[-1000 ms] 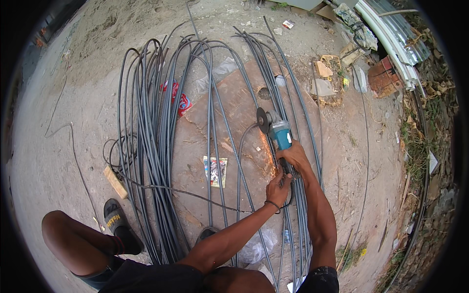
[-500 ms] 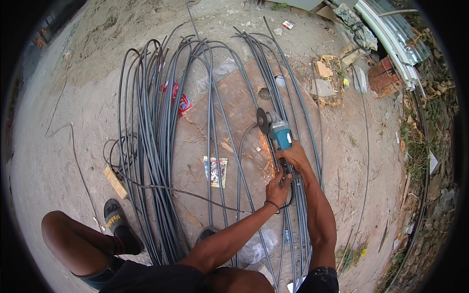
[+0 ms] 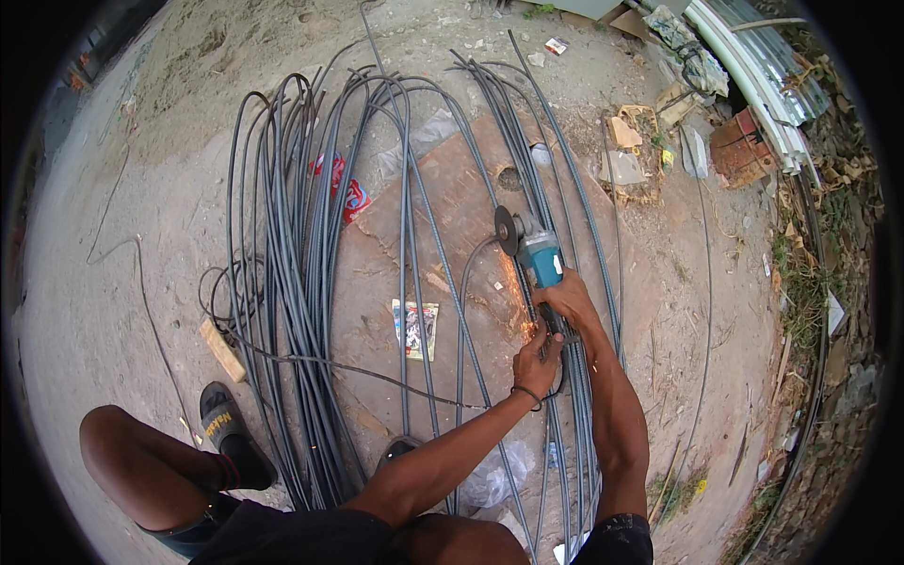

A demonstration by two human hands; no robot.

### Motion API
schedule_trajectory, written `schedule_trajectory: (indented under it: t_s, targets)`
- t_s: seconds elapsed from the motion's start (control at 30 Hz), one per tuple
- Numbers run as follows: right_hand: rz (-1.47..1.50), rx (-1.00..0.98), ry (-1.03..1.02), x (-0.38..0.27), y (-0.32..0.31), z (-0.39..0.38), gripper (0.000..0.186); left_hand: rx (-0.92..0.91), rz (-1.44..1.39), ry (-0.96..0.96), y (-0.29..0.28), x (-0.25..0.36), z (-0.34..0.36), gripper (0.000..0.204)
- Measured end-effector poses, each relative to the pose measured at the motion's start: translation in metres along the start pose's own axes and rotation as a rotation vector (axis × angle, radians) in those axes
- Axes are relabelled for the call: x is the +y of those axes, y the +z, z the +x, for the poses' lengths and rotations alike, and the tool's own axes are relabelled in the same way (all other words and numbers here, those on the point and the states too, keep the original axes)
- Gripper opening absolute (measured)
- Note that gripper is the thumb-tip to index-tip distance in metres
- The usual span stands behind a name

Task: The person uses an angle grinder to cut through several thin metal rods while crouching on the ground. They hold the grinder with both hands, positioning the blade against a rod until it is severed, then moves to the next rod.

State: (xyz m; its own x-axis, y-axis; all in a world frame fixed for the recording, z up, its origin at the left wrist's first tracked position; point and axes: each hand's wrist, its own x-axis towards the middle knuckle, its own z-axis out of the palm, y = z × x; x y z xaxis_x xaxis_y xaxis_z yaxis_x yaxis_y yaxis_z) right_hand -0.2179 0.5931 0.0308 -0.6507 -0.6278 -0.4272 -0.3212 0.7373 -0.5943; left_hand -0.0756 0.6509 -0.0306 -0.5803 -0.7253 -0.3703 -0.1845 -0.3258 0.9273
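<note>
A teal angle grinder point(image 3: 543, 266) is held over the right-hand bundle of steel rebars point(image 3: 582, 433). Its dark cutting disc point(image 3: 506, 232) meets a bar near the bundle's left side, and orange sparks point(image 3: 514, 288) stream back toward me. My right hand point(image 3: 569, 298) is wrapped round the grinder's body. Just below, my left hand point(image 3: 537, 363) is closed at the tool's dark rear end; part of its grip is hidden. A black power cord point(image 3: 367, 375) runs left from there across the ground.
A thick bundle of bent rebars point(image 3: 306, 311) lies at left, several looser bars between the bundles. A wood block point(image 3: 222, 350) sits beside my sandalled foot point(image 3: 226, 424). Beneath the bars are a brown board point(image 3: 377, 254), a printed packet point(image 3: 415, 330) and clear plastic point(image 3: 494, 478). White pipes point(image 3: 744, 75) lie far right.
The spark stream has grown brighter and longer along the bar. Both hands and the grinder stay almost in place.
</note>
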Motion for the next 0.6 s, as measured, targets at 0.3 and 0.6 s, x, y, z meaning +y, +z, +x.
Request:
schedule_trajectory:
  t_s: [0.3, 0.6]
  targets:
    - [-0.017, -0.006, 0.013, -0.0027, -0.0025, -0.0031, 0.051, 0.001, -0.008, 0.013, 0.0011, -0.0009, -0.0010, 0.061]
    - [-0.029, -0.010, 0.037, -0.0010, -0.0038, -0.0038, 0.048, -0.010, 0.017, -0.035, 0.0000, 0.0057, -0.0032, 0.060]
